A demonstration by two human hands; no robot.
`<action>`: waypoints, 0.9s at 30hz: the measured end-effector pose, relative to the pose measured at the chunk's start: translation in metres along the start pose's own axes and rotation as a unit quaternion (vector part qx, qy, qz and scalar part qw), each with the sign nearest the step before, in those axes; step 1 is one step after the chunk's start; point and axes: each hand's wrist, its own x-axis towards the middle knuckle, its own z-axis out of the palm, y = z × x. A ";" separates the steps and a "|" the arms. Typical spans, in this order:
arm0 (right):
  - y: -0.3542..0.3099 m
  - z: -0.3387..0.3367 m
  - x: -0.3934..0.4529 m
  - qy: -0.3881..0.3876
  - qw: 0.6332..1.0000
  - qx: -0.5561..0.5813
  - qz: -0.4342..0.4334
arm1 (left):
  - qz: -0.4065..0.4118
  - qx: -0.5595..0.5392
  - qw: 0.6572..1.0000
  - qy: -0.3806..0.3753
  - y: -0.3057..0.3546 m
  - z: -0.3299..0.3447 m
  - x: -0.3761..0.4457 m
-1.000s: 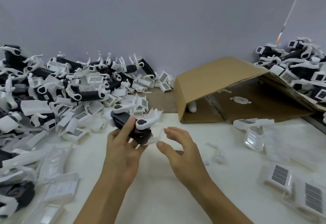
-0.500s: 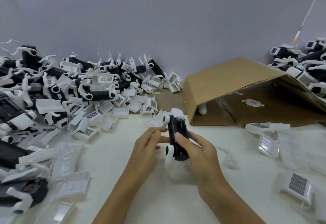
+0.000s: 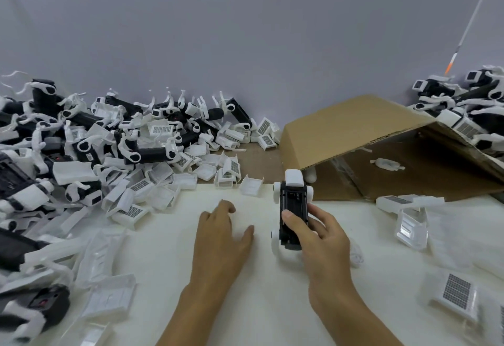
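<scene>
The right hand (image 3: 319, 234) is gripping the black toy body (image 3: 294, 210) — thumb on top — while the left hand (image 3: 222, 232) is resting flat, fingers relaxed, on the table (image 3: 169, 258).

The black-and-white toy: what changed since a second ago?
The black plastic toy body with white legs passed from the left hand to the right hand, which grips it alone. The left hand let go, now open over the white table. The brown cardboard box stayed.

Soft, even light fills the scene, and the white counter (image 3: 169, 277) is bright, almost washed out. Shadows are faint; the deepest lies under the cardboard box (image 3: 349, 127). The toy (image 3: 293, 204) at the centre is fairly sharp. Toward the edges the view bends, and the pile of parts (image 3: 81, 155) at left smears.
</scene>
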 end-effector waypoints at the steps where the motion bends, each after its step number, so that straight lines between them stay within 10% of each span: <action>1: 0.000 0.000 0.000 -0.001 1.000 0.001 0.000 | -0.012 -0.023 0.999 0.020 0.000 -0.002 0.000; 7: -0.002 0.000 0.000 -0.011 1.000 0.003 -0.005 | -0.103 -0.152 0.982 0.039 -0.010 -0.007 0.005; 13: -0.002 -0.001 0.001 -0.013 1.000 0.000 -0.005 | -0.051 0.082 0.994 -0.045 -0.009 -0.011 0.004; 16: -0.002 -0.002 0.002 -0.018 1.000 0.003 0.007 | -0.081 -0.134 0.987 -0.028 -0.008 -0.016 0.004; 20: -0.003 -0.003 0.004 -0.023 0.999 0.003 0.022 | -0.073 -0.457 0.883 -0.085 0.001 -0.024 0.006; 27: -0.004 0.000 -0.001 -0.034 0.999 0.009 0.007 | -0.034 -0.499 0.861 -0.096 0.013 -0.025 -0.001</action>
